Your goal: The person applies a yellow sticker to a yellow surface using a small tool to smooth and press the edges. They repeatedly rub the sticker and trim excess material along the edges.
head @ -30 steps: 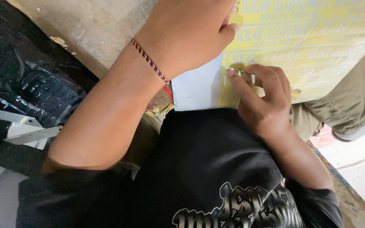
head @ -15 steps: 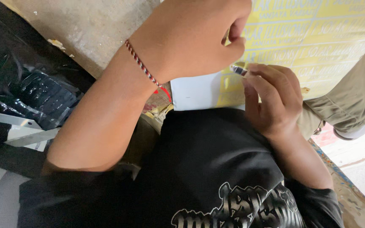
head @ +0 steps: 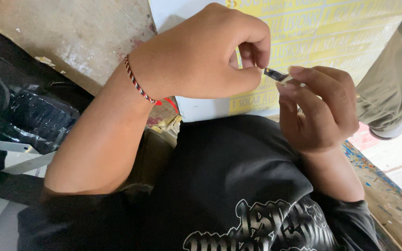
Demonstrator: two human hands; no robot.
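Observation:
My right hand (head: 319, 107) grips a small thin cutting tool (head: 278, 75) with a dark metal tip and a pale handle. My left hand (head: 205, 53), with a red, black and white braided band at the wrist, pinches the dark tip between thumb and forefinger. Both hands are raised above a white sheet with yellow lettering (head: 331, 32) that lies on a worn work surface (head: 75, 37). My black printed shirt (head: 238, 190) fills the lower part of the view.
Black plastic sheeting (head: 29, 111) lies at the left, with pale strips beneath it. Another person's leg in khaki trousers (head: 389, 88) rests at the right edge. A paint-flecked wooden edge (head: 387, 195) runs along the lower right.
My right hand has lifted off the yellow sheet with the tool. My left hand has left the sheet and come down to pinch the tool's tip.

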